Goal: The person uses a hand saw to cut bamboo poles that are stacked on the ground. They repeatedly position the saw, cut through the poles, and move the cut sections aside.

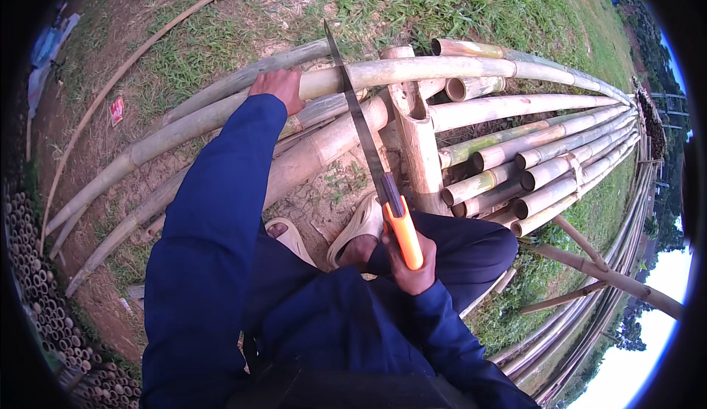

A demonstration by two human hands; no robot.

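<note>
- Gripping nearest the camera, the right hand (409, 261) is closing its fingers (420, 241) tight around the orange handle (404, 232) of a hand saw (362, 130).
- Rising away from those fingers, the saw's long grey blade is reaching up and slightly left until its far part is lying across the pale bamboo pole (412, 71).
- Sitting just left of the right-hand fingers, 2 sandalled feet (352, 233) are planting on bare dirt, 1 of them beside the upright bamboo post (417, 140).
- Stretching out in a blue sleeve (213, 225), the left hand (278, 89) is pressing on the same bamboo pole, fingers curled over its top, just left of where the blade is crossing it.
- Lying right of both hands, a stack of cut bamboo lengths (545, 166) is showing its hollow ends.
- Spreading beyond the left-hand fingers, grass (412, 4) is covering the far ground, with a thin curved cane (147, 48) lying on it.
</note>
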